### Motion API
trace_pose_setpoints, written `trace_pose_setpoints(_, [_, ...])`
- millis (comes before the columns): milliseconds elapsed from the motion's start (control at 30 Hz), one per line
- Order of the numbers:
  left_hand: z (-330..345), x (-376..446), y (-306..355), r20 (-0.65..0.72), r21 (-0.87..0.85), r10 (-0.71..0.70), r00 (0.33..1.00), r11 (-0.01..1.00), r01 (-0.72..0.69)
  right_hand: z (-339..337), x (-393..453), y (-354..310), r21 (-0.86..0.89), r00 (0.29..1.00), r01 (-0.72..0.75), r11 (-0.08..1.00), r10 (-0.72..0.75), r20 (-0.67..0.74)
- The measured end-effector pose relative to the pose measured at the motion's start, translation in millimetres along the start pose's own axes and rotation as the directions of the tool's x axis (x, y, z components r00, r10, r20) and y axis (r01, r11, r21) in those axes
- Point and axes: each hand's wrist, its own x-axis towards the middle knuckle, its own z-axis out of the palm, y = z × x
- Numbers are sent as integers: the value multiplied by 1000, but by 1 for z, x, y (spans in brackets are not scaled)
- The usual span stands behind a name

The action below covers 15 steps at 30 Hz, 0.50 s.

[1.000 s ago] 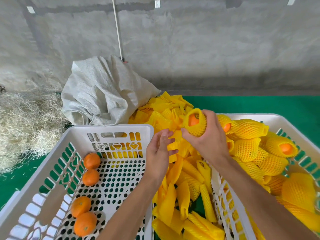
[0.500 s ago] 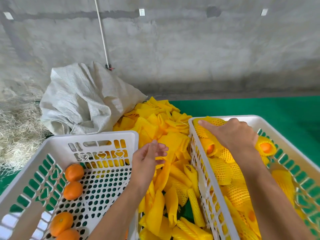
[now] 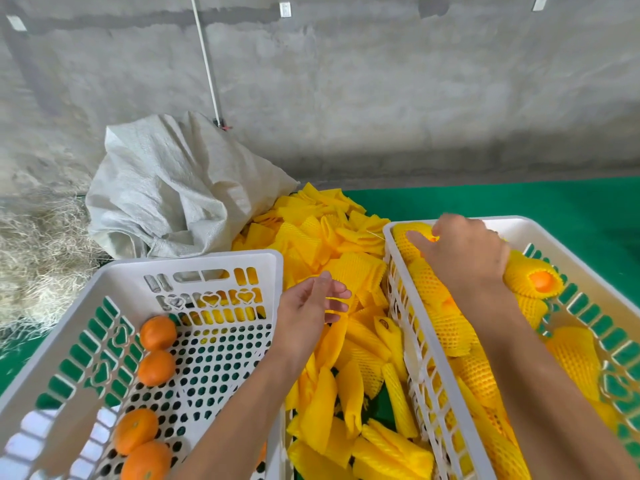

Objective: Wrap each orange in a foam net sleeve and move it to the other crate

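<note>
Nearest the camera, four bare oranges (image 3: 157, 332) lie along the left side of the left crate (image 3: 194, 263), a white perforated basket; two sit at its lower edge and two further up by the slotted wall. Between the two baskets a loose pile of yellow foam net sleeves (image 3: 360, 344) spreads over the green mat (image 3: 502, 202), flat and empty, running from the bottom of the view up past the crates' far ends. The left hand (image 3: 306, 311) hovers over that gap, just beside the left crate's right rim, palm turned inward with fingers relaxed and slightly spread, holding nothing; the sleeves lie directly under and beyond its fingertips. Across the gap, the right crate (image 3: 394, 233) is filled with sleeved oranges (image 3: 535, 280), some showing orange fruit through an open end. The right hand (image 3: 465, 251) reaches palm-down into its far left corner, fingers resting over a wrapped orange (image 3: 410, 240) there; whether they grip it or merely lie on it cannot be told. Farther off, a crumpled white woven sack (image 3: 173, 188) sits behind the left crate, straw (image 3: 38, 251) lies to its left, and a grey concrete wall (image 3: 381, 81) closes the view.
</note>
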Motion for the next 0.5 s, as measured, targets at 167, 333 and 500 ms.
trace_pose_setpoints(167, [0, 0, 2, -39, -16, 20, 999, 1000, -21, 23, -33, -44, 35, 958, 288, 957, -287, -20])
trace_pose_setpoints(333, [-1, -2, 6, -89, -98, 69, 994, 992, -77, 52, -59, -59, 124, 842, 464, 877, -480, 248])
trace_pose_setpoints(500, [-1, -2, 10, -108, -151, 65, 992, 985, -81, 70, -87, -66, 388, 246, 318, 865, -471, 847])
